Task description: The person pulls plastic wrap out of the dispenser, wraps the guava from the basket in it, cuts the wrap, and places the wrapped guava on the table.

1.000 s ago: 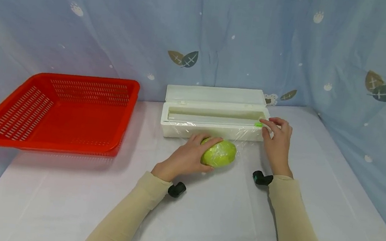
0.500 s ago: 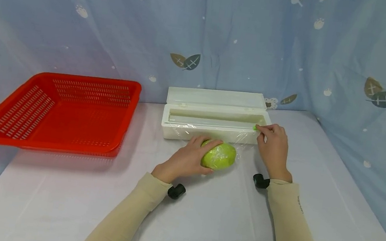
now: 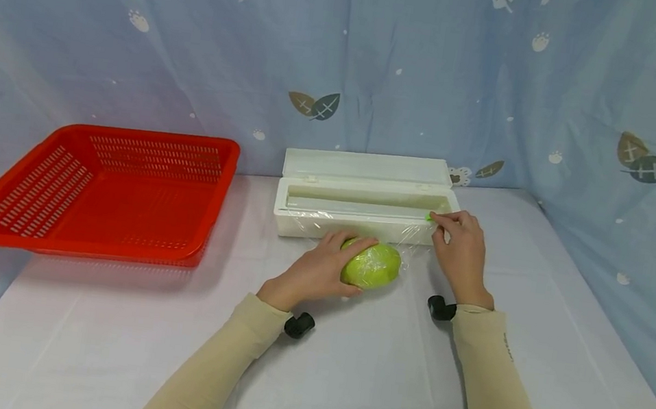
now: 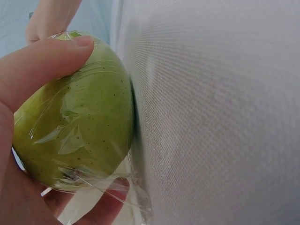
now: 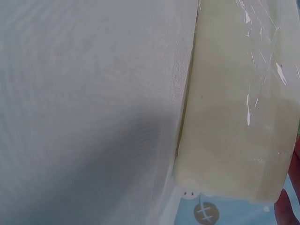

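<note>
My left hand point(image 3: 326, 266) grips a rounded green fruit point(image 3: 372, 266) wrapped in shiny cling film. In the left wrist view the fruit point(image 4: 89, 122) shows small dark specks, the thumb lying across it and bunched film at one end. Behind it stands a long white cling film dispenser point(image 3: 356, 229), its lid tipped back. A strip of cling film point(image 3: 414, 233) stretches from its front edge down to the fruit. With thumb and forefinger my right hand point(image 3: 461, 253) pinches a small green slide cutter point(image 3: 430, 217) at the dispenser's right front edge; the right wrist view mostly hides the cutter.
A red plastic basket point(image 3: 135, 207) with slotted walls stands on the left of the white-covered table point(image 3: 341, 386). A blue patterned curtain point(image 3: 200, 42) hangs behind. Black wrist cameras point(image 3: 299, 325) sit at both cuffs.
My right hand has come down onto the green slide cutter, now pinches it, and has moved it slightly left along the edge. My left hand stays on the fruit.
</note>
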The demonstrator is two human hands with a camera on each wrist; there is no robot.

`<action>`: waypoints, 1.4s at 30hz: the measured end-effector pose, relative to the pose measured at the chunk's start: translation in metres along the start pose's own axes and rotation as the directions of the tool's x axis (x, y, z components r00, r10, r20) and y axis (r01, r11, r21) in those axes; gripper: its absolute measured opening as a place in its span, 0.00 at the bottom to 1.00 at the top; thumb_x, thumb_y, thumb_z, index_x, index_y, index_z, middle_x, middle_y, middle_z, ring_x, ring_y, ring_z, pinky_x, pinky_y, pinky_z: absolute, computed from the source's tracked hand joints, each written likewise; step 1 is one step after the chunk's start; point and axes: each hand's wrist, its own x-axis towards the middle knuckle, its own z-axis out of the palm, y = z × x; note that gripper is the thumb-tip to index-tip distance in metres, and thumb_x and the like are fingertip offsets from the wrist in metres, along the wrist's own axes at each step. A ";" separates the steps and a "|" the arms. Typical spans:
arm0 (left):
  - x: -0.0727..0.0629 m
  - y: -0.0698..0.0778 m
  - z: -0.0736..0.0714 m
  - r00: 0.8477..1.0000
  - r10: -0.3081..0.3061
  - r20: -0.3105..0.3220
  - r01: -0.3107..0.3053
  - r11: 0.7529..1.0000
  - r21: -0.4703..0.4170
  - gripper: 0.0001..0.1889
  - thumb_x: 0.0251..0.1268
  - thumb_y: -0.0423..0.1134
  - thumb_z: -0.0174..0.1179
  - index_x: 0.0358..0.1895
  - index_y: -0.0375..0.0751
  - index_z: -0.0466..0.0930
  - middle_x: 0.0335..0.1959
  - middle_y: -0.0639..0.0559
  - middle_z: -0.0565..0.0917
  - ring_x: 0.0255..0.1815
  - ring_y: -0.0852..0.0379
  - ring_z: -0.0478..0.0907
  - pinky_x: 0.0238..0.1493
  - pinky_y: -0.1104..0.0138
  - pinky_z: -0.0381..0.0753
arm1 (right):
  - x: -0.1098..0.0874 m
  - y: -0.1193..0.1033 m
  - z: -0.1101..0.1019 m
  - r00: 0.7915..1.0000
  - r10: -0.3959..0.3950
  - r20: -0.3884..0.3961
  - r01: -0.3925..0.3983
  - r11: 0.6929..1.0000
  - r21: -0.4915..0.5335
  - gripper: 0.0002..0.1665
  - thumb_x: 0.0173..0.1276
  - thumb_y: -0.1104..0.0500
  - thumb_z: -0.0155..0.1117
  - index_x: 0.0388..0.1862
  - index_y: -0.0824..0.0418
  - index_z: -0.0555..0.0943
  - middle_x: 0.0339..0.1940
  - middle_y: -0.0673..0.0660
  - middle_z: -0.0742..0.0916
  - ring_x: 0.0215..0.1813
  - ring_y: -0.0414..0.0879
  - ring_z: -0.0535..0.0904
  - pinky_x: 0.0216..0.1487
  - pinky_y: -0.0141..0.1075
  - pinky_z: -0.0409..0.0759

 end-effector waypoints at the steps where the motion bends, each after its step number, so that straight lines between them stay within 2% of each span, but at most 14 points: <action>1: 0.000 0.000 0.000 1.000 0.000 0.000 0.000 1.000 0.001 0.47 0.40 0.54 0.69 0.66 0.70 0.50 0.60 0.52 0.59 0.60 0.54 0.54 0.40 0.56 0.74 | 0.000 0.000 0.000 1.000 0.000 0.004 0.000 1.000 0.001 0.16 0.56 0.69 0.56 0.43 0.63 0.82 0.35 0.58 0.78 0.38 0.53 0.69 0.38 0.43 0.65; 20: -0.003 0.002 -0.001 1.000 0.001 -0.005 -0.001 1.000 -0.004 0.47 0.40 0.55 0.69 0.66 0.71 0.49 0.60 0.52 0.59 0.60 0.55 0.55 0.40 0.57 0.74 | -0.002 -0.004 0.001 1.000 -0.024 0.013 0.024 0.999 0.028 0.16 0.57 0.69 0.55 0.45 0.63 0.81 0.35 0.58 0.77 0.38 0.53 0.69 0.35 0.41 0.68; 42: -0.003 0.002 -0.001 1.000 -0.020 0.010 0.020 1.000 0.005 0.47 0.41 0.55 0.68 0.66 0.72 0.49 0.60 0.53 0.59 0.60 0.55 0.54 0.40 0.56 0.74 | -0.003 -0.003 0.001 0.999 -0.020 0.032 0.017 0.998 0.063 0.16 0.59 0.66 0.55 0.46 0.62 0.81 0.39 0.57 0.78 0.42 0.53 0.70 0.40 0.44 0.68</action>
